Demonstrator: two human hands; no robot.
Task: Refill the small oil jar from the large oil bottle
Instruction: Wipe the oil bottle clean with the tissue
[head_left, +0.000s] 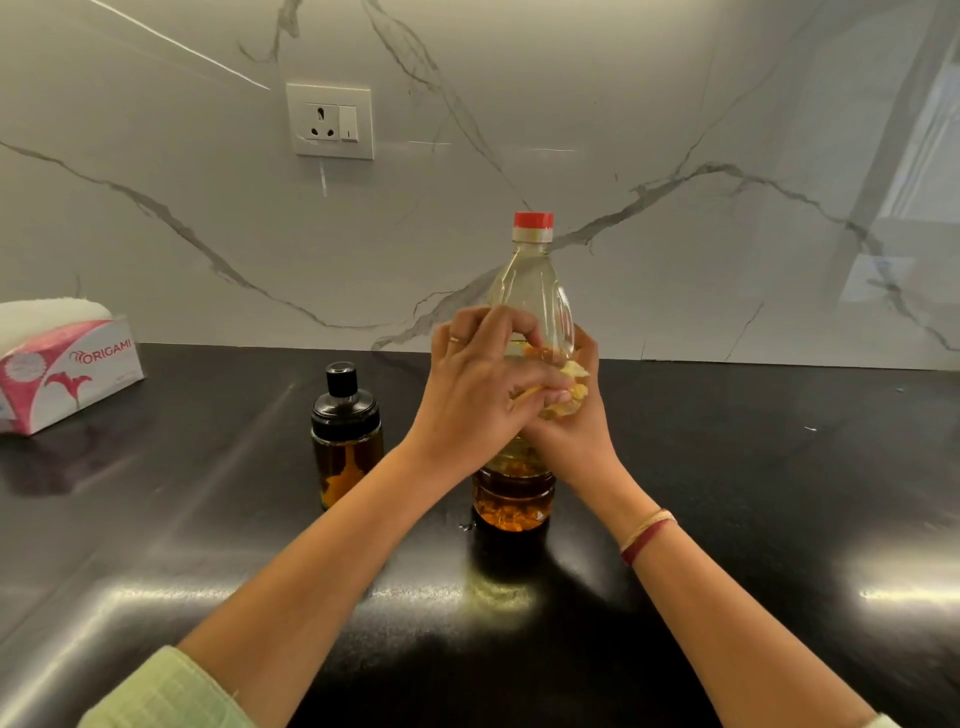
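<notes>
While the tissue box (62, 371) sits far left on the dark desk (727, 467), out of the action, the small oil jar (346, 434) comes next, upright with its black lid on and amber oil showing low in the glass. It stands just beside the big bottle, likely parked close for a short pour. Now the left hand (475, 387): its grip is curled over the front of the large oil bottle (524, 374), fingers bent, pressing against the clear plastic at mid-height. Right behind it, the right hand (574, 415) wraps the bottle's far side, grip closed on it, with something crumpled and yellowish bunched between the two hands; what exactly, I cannot tell. Both hands steady the bottle, which stands upright on the desk, red cap (533, 221) on top, well above either grip. By my read, no pouring can begin until that cap comes off.
</notes>
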